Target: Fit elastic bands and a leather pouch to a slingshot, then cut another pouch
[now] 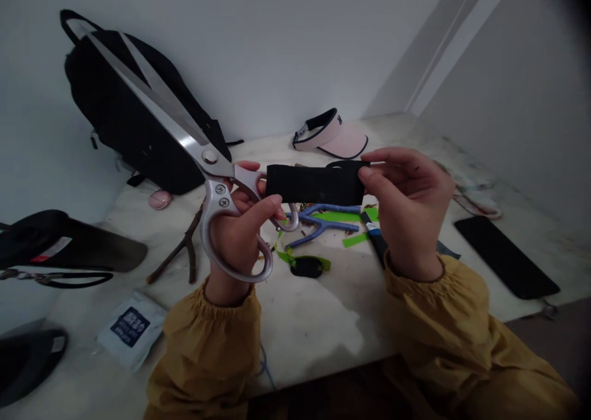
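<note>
My left hand (240,235) is closed through the handles of large silver scissors (184,140), whose open blades point up and to the left. Its thumb and forefinger also pinch the left end of a black rectangular strip (316,185). My right hand (409,210) pinches the strip's right end between thumb and fingers, so the strip is stretched flat between both hands above the table. Both arms wear mustard-yellow sleeves.
On the pale table (314,321) lie a blue forked frame (321,220), green strips (355,240), a black oval piece (306,267), a forked twig (182,250), a white packet (132,327) and a black phone (505,257). A black backpack (138,130) and a pink visor (332,137) sit by the wall.
</note>
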The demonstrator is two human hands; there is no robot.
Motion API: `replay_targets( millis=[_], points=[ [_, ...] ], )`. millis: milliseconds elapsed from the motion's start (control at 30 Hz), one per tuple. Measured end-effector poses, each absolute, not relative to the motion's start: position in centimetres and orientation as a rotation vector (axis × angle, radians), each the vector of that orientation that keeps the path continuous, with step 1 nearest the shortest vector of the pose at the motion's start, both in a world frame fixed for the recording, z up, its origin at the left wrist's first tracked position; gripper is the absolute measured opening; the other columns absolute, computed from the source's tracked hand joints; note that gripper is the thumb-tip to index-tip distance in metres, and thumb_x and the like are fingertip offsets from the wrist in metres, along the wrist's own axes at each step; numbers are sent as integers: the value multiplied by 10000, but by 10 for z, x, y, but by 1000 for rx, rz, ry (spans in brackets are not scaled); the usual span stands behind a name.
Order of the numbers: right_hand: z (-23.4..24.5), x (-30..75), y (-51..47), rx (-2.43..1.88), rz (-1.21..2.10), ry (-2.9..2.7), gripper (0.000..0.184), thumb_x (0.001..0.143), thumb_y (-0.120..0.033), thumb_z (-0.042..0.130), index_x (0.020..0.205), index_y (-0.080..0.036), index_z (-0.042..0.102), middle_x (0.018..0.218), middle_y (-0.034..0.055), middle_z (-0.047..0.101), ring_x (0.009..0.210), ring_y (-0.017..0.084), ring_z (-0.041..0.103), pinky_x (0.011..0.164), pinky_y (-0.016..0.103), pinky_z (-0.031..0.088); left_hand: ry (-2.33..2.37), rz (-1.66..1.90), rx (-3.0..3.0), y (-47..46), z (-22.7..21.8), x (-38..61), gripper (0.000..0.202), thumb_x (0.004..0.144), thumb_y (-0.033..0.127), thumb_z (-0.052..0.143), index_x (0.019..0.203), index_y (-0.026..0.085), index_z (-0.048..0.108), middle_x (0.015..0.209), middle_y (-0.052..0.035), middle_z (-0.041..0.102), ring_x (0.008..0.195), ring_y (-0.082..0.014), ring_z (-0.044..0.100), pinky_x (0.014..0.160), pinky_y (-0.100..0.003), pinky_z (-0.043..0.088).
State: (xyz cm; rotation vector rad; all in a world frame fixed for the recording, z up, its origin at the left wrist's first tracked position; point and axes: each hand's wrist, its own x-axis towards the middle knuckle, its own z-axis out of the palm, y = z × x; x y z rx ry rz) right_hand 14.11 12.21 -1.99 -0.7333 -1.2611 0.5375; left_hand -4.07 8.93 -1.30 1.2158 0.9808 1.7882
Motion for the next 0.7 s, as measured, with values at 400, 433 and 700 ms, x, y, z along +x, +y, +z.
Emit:
replay_targets(
  millis=[400,433,700],
  points=[
    [-19,141,121,-771,544,-1265,157,776,-148,656,877,-266,674,641,-58,625,529,95,562,497,242,461,903,1839,1222,91,-11,-38,324,661,29,693,937,191,641,794,36,566,493,-51,530,473,-229,493],
    [-19,141,121,-767,549,-1262,147,773,-155,659,871,-264,675,631,-59,617,523,95,553,490,243,456,899,1844,1231,91,-11,-38,325,661,22,684,935,192,644,794,38,565,487,-50,526,465,-228,491],
    [-19,141,124,-681,532,-1246,174,747,-89,656,839,-230,698,625,-44,623,522,92,535,463,241,409,884,1844,1248,90,-9,-35,313,676,20,683,890,247,670,749,41,561,506,-68,539,471,-234,480]
  ],
)
